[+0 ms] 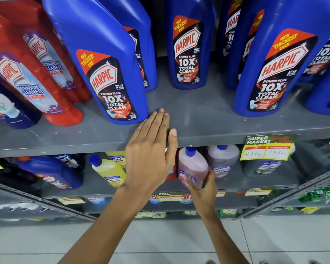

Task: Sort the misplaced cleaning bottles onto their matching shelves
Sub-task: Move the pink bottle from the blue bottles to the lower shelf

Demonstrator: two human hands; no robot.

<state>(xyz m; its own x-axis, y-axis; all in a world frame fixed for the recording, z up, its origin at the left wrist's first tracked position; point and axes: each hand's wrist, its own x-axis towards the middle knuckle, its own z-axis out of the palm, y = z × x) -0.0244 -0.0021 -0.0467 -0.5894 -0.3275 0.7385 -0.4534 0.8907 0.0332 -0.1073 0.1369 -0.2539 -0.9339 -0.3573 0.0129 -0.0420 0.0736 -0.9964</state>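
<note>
While the pink bottle (192, 166) sits on the lower shelf (141, 187) with the right hand (202, 189) wrapped around its lower body, fingers on the label side and thumb on the other, it looks mid-sort, either being set down or about to be lifted; cannot tell which. It stands upright or near it, blue cap up, just beside a paler pink bottle (222, 161) of the same kind on its right, so it seems to match that spot. A yellow bottle (108, 171) leans further left on the same shelf, and a blue bottle (51, 172) lies tipped on its side beyond it, likely a misplaced one left to move.

Left hand (151, 147) is open and flat, fingers together, holding nothing, fingertips over the upper shelf (198, 119) just beside the base of a big blue bottle (107, 73). That upper shelf carries more blue bottles to the right with a bare gap in the middle, and red bottles (46, 73) leaning at far left next to the blue ones. A price tag (267, 147) hangs off the shelf edge.

Judgement: partway through; gap up top and the tipped blue bottle below suggest more sorting remains.
</note>
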